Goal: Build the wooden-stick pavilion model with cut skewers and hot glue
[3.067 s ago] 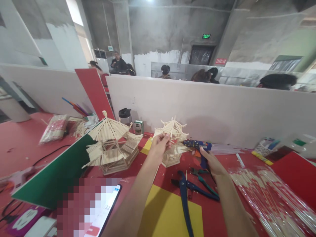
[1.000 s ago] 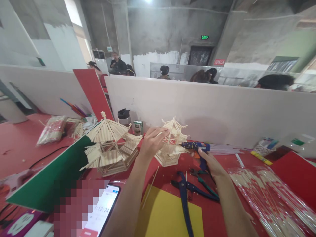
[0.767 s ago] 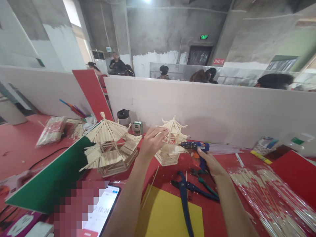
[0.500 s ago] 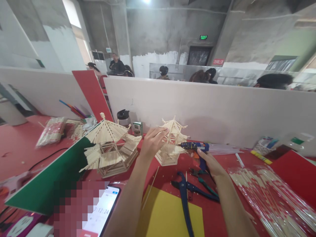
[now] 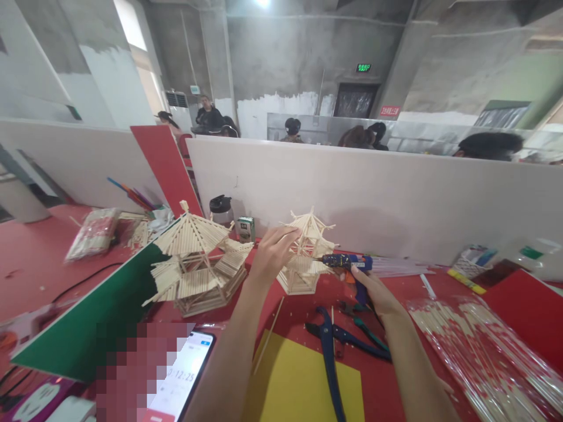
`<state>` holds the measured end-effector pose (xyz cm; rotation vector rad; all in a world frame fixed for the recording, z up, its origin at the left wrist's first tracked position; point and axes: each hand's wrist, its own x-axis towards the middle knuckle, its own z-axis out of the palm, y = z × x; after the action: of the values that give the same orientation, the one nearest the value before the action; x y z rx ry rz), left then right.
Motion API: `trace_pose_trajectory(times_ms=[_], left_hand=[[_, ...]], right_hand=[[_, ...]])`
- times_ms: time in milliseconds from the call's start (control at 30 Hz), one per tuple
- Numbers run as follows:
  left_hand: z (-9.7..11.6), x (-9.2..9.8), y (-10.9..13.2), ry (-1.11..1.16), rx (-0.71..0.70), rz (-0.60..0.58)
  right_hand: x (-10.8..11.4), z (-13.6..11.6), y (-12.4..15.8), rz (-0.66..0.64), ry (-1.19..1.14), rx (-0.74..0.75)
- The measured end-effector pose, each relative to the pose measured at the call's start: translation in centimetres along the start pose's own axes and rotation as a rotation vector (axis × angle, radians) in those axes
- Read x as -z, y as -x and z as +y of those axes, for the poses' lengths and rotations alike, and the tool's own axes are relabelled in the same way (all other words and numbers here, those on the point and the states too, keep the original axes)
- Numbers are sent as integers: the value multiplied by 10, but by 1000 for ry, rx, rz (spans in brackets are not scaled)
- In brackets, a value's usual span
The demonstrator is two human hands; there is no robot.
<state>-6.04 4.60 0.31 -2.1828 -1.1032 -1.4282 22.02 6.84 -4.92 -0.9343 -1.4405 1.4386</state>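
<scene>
In the head view, my right hand [image 5: 375, 287] is wrapped round a blue glue gun [image 5: 345, 261]. The gun's nozzle points left, at the lower roof of a small pavilion model [image 5: 303, 280] built of thin wooden sticks. My left hand [image 5: 276, 251] reaches in from the model's left side, its fingers pressed together at the upper part; the fingertips are partly hidden among the sticks. A larger, similar stick pavilion [image 5: 200, 287] stands to the left, apart from both hands.
Dark blue-handled cutters [image 5: 328, 351], green-handled pliers [image 5: 367, 331] and a yellow sheet [image 5: 303, 381] lie in front. Bagged sticks [image 5: 479, 351] are at right. A phone [image 5: 189, 375] and a green board [image 5: 101, 305] are at left. Behind rises a white partition [image 5: 396, 199].
Both hands, the glue gun and the small pavilion keep almost the same places. The phone's timer has advanced by one second. The view has shifted very slightly.
</scene>
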Motion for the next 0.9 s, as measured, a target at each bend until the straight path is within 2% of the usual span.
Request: trace_pose_trajectory(times_ms=[433,567,700,900], left_hand=[[-1,-1,0,34,29,-7],[2,3,-3,50,123,94],[7,14,-10,69,205,219],[6,21,-13,134,276,167]], right_hand=[[1,5,-1,51,7,-58],[2,6,-3,108,-5,-43],[-2,2,-4,139,-121,-16],[-14,-8,-5,126,-252,70]])
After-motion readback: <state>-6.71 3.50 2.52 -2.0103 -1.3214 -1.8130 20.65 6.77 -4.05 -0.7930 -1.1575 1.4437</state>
